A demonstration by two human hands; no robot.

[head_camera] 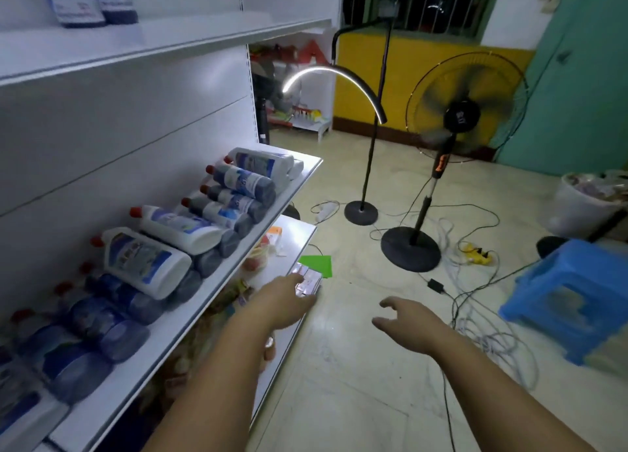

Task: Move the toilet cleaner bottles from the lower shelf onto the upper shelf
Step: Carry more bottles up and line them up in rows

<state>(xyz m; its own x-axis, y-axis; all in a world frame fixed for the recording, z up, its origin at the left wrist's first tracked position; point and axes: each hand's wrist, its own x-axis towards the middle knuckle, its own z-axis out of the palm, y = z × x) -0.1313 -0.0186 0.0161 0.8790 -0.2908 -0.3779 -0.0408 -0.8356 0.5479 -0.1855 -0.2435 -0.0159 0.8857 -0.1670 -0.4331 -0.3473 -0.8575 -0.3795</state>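
White metal shelving fills the left side of the head view. The toilet cleaner bottles (146, 264) lie on their sides in a long row on the lower shelf (204, 303), red caps toward the back panel, white ones stacked on top of dark blue ones, reaching to the shelf's far end. Two more bottles (91, 2) stand at the left end of the upper shelf (170, 40).

The left hand (289, 302) reaches out below the lower shelf's front edge, over the bottom shelf (295, 237); its grip is loose, fingers extended, holding nothing. The right hand (407, 325) hangs over the pale tiled floor (356, 400), well apart from the shelving, fingers spread and its grip empty.

Beyond stand a curved lit floor lamp (339, 74) and a pedestal fan (462, 115) before a yellow wall (424, 67). Tangled cables (475, 322), a yellow power strip (479, 252), a green sheet (317, 264), a blue plastic stool (571, 298) and a white bucket (584, 210) sit on the floor.
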